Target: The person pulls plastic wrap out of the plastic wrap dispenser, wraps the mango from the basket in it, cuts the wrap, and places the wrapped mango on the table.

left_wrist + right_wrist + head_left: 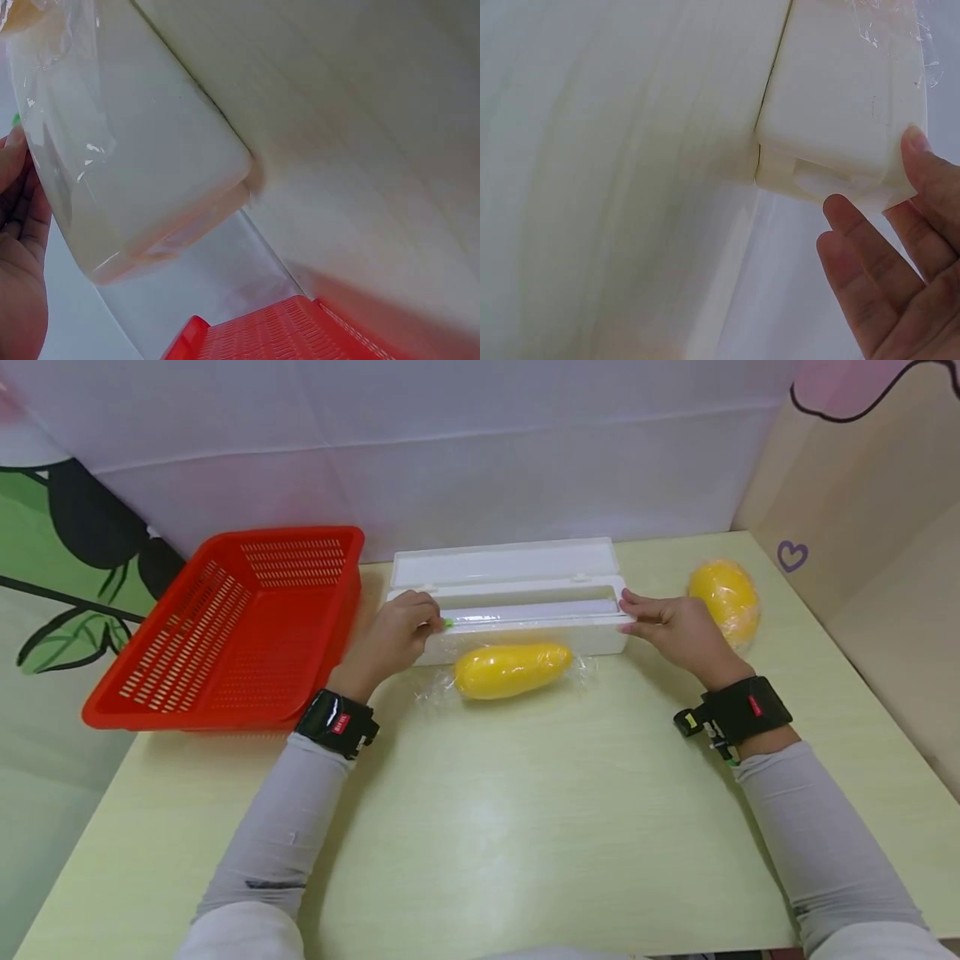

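A white cling film dispenser box [525, 639] stands with its lid [506, 560] tipped back, a pale film roll [532, 608] inside. At its left front edge my left hand [397, 631] pinches a small green slider [448, 623], mostly covered by the fingers. My right hand [675, 625] grips the box's right end between thumb and fingers; two other fingers [862, 255] extend below that end in the right wrist view. Against the front of the box lies a long yellow item [513, 671], wrapped in clear film [438, 689] that runs up to the box edge.
A red perforated basket [273, 647] stands left of the box, near the left hand's wrist. Behind the right hand sits a round yellow film-wrapped item [723, 597]. A pale cloth [525, 485] hangs along the back of the table [487, 827], and a panel [862, 568] rises at right.
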The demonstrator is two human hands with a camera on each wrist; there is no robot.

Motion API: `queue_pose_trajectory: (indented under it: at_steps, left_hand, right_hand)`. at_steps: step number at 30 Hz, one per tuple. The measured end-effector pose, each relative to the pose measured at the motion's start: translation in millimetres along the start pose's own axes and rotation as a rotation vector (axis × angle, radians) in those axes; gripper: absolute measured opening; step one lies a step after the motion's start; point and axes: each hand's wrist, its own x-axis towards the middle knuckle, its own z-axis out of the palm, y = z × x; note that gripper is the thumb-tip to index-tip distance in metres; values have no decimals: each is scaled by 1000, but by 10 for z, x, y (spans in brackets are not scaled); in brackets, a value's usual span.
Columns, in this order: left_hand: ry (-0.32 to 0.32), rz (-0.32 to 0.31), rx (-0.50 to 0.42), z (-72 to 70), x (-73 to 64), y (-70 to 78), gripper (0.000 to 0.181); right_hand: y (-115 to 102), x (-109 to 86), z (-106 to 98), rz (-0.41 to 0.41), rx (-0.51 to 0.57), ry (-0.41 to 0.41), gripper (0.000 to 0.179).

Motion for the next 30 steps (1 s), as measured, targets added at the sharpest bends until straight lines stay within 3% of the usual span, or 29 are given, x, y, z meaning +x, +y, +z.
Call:
queue_pose_trajectory:
  at_steps: [11, 21, 30]
  left_hand:
    - [40, 13, -14, -47, -87, -71, 7]
    - [171, 54, 36, -85, -231, -195, 7]
    - [199, 81, 46, -114, -268, -239, 10]
  right_hand:
    - [1, 1, 5, 37, 39, -12, 39]
    - [11, -13, -78, 19, 10, 2, 39]
    - [41, -21, -78, 7, 36, 12, 39]
